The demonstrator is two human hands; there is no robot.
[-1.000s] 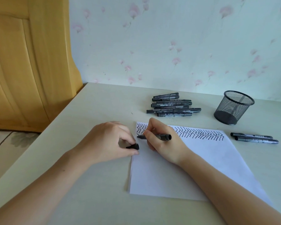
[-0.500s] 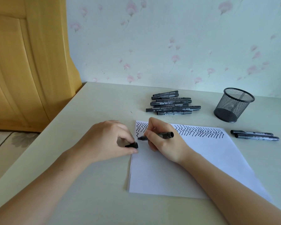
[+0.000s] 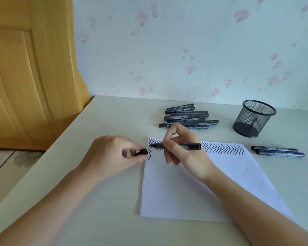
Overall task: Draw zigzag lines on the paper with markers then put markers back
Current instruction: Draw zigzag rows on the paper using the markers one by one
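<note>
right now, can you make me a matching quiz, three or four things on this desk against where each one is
Things:
1. black marker cap
2. uncapped black marker
3. black wire mesh pen cup
4. pair of capped black markers

Places:
a. lying right of the white paper
b. pinched in the left hand
c. standing at the back right of the desk
d. held in the right hand, tip over the zigzags

Pairs: 1-b, 2-d, 3-c, 4-a
</note>
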